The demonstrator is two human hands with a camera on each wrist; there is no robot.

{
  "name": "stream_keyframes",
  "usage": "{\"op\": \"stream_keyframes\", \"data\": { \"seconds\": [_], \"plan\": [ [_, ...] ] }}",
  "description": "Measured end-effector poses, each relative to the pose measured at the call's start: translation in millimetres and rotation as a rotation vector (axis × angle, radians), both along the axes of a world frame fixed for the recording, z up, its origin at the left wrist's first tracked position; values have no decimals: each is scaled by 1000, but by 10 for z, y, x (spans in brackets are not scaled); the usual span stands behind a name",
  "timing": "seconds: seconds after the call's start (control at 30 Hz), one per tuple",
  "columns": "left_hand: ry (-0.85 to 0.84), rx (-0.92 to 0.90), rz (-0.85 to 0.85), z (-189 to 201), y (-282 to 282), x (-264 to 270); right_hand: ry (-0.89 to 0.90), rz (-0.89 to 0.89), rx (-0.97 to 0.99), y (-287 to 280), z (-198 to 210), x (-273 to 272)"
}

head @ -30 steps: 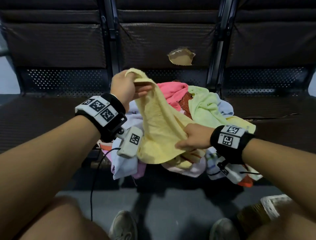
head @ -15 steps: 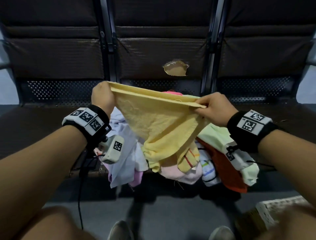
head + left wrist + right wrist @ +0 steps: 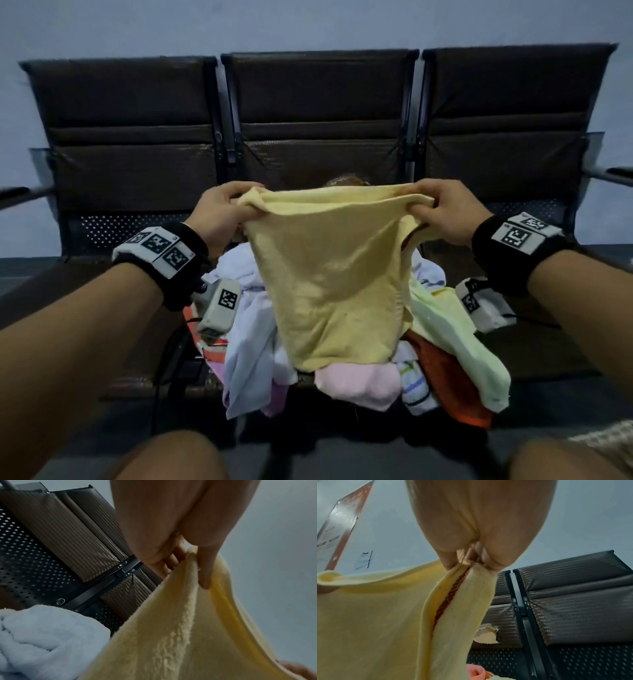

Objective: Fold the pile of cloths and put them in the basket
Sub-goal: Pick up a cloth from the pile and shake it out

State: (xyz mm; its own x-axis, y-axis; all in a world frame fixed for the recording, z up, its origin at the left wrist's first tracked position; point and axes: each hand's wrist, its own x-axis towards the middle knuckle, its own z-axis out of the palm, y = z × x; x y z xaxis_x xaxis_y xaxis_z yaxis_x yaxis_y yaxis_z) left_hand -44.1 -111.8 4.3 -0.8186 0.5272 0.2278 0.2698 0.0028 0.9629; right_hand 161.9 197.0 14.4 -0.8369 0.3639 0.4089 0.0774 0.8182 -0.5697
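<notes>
- Left hand [image 3: 219, 212] pinches the yellow cloth [image 3: 335, 291] at its left top corner.
- The cloth hangs above the pile [image 3: 359, 380] (top edge level between the hands).
- Right hand [image 3: 445, 209] grips the right corner.

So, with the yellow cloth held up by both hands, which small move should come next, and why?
Probably bring the left hand and right hand together to fold the yellow cloth in half: each hand pinches a top corner, and the cloth hangs spread open above the pile.
</notes>
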Motion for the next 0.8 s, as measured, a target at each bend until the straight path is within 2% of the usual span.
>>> {"op": "stream_keyframes", "data": {
  "seconds": [0.1,0.23,0.3,0.53,0.67,0.8],
  "plan": [
    [34,-11,-16,74,6,-54,-55,38,-30,9,99,57],
    [97,-69,34,230,46,-56,-221,6,132,-47,251,71],
    [121,-92,38,283,101,-26,-220,-30,173,-141,310,36],
    [121,-53,105,379,104,-39,-126,42,15,-189,446,-9],
    [157,2,140,397,64,-61,-184,58,45,-170,477,55],
    [161,21,228,423,63,-90,-326,109,-23,-116,540,78]
  ]
}}
